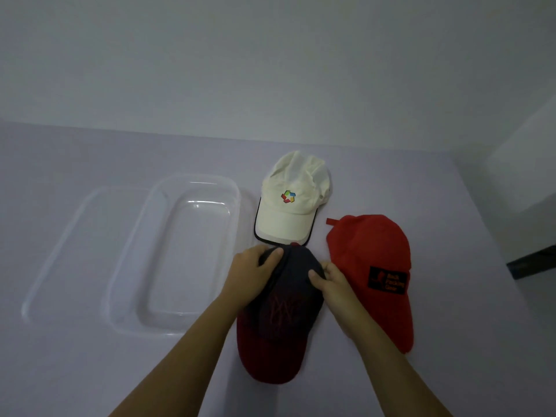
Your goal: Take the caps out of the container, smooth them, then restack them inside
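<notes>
A dark navy cap with a dark red brim lies on the table in front of me, brim toward me. My left hand grips the crown's left side, thumb on top. My right hand pinches the crown's right side. A white cap with a coloured logo lies just beyond, its brim almost touching the navy cap. A red cap with a black patch lies to the right, partly under my right hand. The clear plastic container stands to the left with nothing in it.
A clear lid lies flat left of the container, partly under it. The pale table meets a plain wall at the back. The table's right edge runs diagonally at the far right, with a dark floor strip beyond.
</notes>
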